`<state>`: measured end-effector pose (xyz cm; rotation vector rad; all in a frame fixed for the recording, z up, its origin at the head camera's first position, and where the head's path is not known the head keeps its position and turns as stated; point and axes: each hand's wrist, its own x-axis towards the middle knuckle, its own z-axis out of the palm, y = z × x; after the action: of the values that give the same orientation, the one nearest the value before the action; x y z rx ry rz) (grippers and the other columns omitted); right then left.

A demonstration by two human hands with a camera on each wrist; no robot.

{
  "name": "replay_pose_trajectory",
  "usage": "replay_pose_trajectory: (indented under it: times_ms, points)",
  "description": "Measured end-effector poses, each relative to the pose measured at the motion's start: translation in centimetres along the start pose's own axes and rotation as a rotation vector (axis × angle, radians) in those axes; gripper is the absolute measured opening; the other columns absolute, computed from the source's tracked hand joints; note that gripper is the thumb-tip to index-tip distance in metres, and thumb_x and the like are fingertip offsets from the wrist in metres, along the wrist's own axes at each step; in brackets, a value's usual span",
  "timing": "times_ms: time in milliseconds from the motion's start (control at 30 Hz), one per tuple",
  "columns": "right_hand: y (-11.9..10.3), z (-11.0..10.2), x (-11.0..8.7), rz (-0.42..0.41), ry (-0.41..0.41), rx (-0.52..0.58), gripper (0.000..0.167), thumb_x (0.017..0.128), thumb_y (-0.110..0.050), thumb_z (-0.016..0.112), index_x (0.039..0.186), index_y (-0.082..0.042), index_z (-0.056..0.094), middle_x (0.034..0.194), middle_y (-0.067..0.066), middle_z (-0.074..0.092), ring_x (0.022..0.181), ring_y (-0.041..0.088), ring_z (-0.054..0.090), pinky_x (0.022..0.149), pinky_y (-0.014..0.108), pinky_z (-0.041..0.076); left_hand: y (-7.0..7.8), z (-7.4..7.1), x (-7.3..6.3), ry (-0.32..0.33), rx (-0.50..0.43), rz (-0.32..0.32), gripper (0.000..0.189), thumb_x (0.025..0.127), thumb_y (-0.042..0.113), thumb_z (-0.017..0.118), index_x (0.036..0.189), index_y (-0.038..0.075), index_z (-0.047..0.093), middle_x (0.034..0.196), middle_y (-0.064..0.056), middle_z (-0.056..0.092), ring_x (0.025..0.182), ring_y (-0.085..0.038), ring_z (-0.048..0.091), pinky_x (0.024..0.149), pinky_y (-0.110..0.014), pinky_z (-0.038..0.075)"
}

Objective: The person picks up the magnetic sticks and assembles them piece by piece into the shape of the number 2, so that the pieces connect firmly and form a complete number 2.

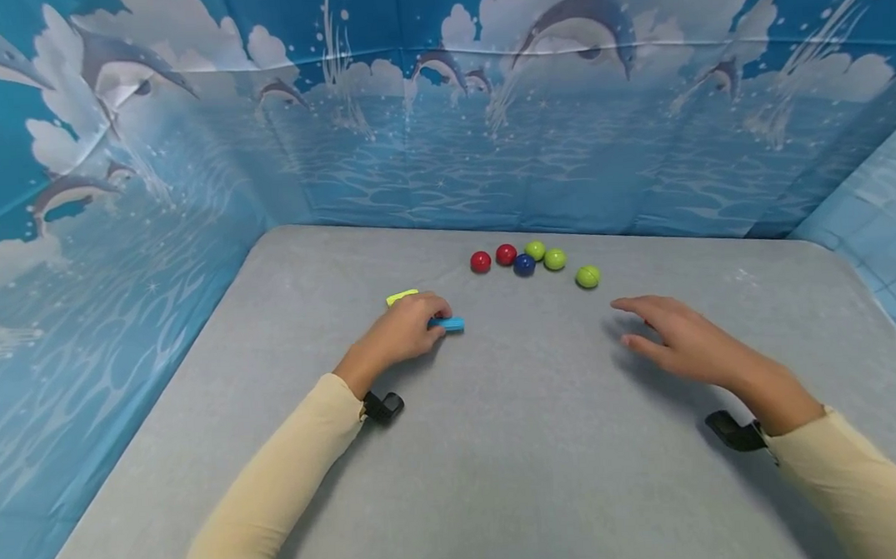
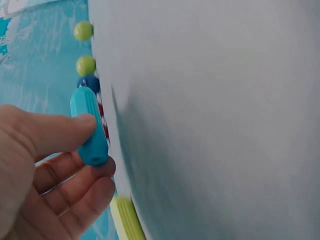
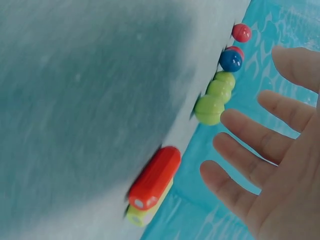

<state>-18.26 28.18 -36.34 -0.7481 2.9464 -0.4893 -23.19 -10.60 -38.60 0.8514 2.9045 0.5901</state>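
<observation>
Head view: the left hand [image 1: 405, 327] pinches a blue ribbed block [image 1: 452, 323] near a yellow block [image 1: 401, 297], apparently mid-pickup or placement; contact with the bench [image 1: 530, 434] is unclear. Next calls for a steady pinch. The right hand [image 1: 679, 336] spreads, empty.

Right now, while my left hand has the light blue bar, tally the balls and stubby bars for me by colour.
Red balls: 2
Yellow-green balls: 3
Dark blue ball: 1
Light blue bar, in your left hand: 1
Yellow-green bars: 2
Red bar: 1
Total: 10
</observation>
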Motion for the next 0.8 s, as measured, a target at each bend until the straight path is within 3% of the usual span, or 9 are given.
replay_pose_trajectory:
  times_ms: [300,467,633,800]
  points:
    - [-0.6,1.1,1.6,-0.021,-0.003,0.020,0.050,0.098,-0.021,0.061,0.143,-0.002,0.049,0.142,0.024,0.053,0.133,0.045,0.047,0.106,0.064,0.037,3.4,1.9,3.9,-0.062,-0.159,-0.014,0.023,0.095,0.016,0.066,0.117,0.012,0.071,0.110,-0.003,0.070,0.100,-0.016,0.062,0.092,-0.034,0.052]
    - [-0.6,1.4,2.2,-0.029,-0.007,0.016,0.050,0.098,-0.020,0.061,0.143,-0.001,0.049,0.142,0.024,0.054,0.133,0.044,0.047,0.107,0.064,0.037,4.3,2.6,5.9,-0.087,-0.220,-0.019,0.021,0.093,0.017,0.069,0.113,0.013,0.073,0.109,-0.002,0.073,0.102,-0.016,0.064,0.093,-0.033,0.051]
    - [-0.4,1.2,2.5,-0.027,-0.016,0.014,0.050,0.099,-0.020,0.061,0.143,-0.001,0.049,0.142,0.024,0.054,0.133,0.044,0.047,0.107,0.063,0.037,4.3,3.1,6.7,-0.104,-0.246,-0.044,0.018,0.091,0.016,0.071,0.109,0.013,0.075,0.108,-0.002,0.074,0.104,-0.015,0.065,0.095,-0.032,0.051]
    - [-0.1,0.8,2.8,-0.013,-0.045,0.020,0.050,0.099,-0.021,0.060,0.144,-0.002,0.047,0.143,0.025,0.051,0.133,0.045,0.046,0.106,0.064,0.038,4.5,3.3,6.6,-0.117,-0.230,-0.075,0.019,0.092,0.018,0.071,0.110,0.014,0.075,0.108,-0.001,0.074,0.103,-0.014,0.065,0.094,-0.031,0.051]
